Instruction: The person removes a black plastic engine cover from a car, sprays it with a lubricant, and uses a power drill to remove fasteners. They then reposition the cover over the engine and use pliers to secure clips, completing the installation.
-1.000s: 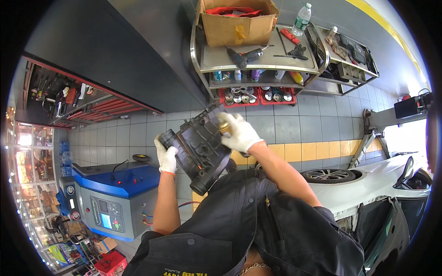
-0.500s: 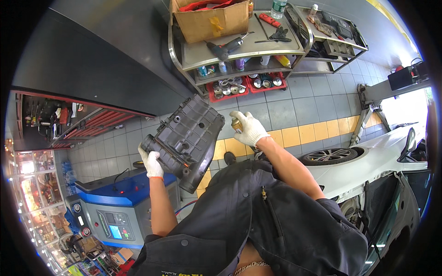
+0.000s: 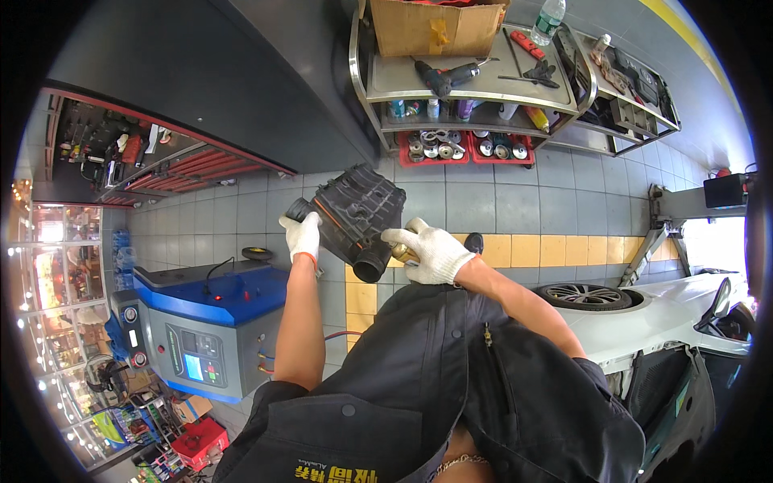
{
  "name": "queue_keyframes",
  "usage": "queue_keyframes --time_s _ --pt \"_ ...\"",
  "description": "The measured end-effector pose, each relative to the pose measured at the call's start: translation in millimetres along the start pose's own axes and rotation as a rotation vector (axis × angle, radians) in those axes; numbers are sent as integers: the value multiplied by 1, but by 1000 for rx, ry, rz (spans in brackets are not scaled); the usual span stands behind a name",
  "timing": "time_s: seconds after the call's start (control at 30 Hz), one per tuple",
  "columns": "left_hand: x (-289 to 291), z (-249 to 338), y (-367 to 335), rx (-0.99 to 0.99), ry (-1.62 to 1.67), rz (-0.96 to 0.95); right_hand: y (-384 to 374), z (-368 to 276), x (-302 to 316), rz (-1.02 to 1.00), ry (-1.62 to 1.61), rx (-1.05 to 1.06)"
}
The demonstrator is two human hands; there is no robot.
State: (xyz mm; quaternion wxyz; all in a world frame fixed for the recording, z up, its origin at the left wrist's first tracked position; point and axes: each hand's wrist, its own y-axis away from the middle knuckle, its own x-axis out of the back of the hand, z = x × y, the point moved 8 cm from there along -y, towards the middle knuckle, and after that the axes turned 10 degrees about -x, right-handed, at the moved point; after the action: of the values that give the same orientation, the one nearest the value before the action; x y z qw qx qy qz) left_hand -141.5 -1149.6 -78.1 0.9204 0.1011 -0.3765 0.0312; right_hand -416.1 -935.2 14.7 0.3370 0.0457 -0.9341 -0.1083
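A black plastic box with ribs and round pipe ends, which looks like an air filter housing (image 3: 364, 208), is held up in front of me, tilted. My left hand (image 3: 303, 235), in a white knitted glove, is closed on its left end beside a round neck. My right hand (image 3: 435, 256), gloved the same way, curls around a small gold-coloured cylinder (image 3: 400, 253) whose kind I cannot make out. It is close beside the round opening at the housing's lower right corner. The right fingertips reach the housing's edge; whether they press on it I cannot tell.
Ahead stands a metal cart (image 3: 394, 78) with a cardboard box (image 3: 435, 30), a power drill (image 3: 444, 78) and red trays of round metal parts. A blue-and-grey machine (image 3: 193, 290) is at the left. To the right are a white car (image 3: 672, 302) and a wheel (image 3: 584, 297).
The housing has turned and come up more edge-on. My right hand, earlier apart from it with the gold cylinder, has moved in to its lower right corner. The whole view has swung left.
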Motion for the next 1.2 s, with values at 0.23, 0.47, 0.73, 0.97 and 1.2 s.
queue_keyframes --time_s 0.23,0.47,0.73,0.97,1.2 --pt "-5 -16 -6 22 134 -68 -10 -8 -10 -10 -34 3" --pt "-22 -42 -23 61 211 -109 -20 7 -8 93 -49 -54" --pt "-33 -128 16 413 289 -48 -26 189 38 432 -329 -680" --pt "-13 -173 57 669 528 233 -106 418 114 834 -660 -1030" --pt "-11 -114 72 686 705 11 -233 579 171 986 -504 -993"
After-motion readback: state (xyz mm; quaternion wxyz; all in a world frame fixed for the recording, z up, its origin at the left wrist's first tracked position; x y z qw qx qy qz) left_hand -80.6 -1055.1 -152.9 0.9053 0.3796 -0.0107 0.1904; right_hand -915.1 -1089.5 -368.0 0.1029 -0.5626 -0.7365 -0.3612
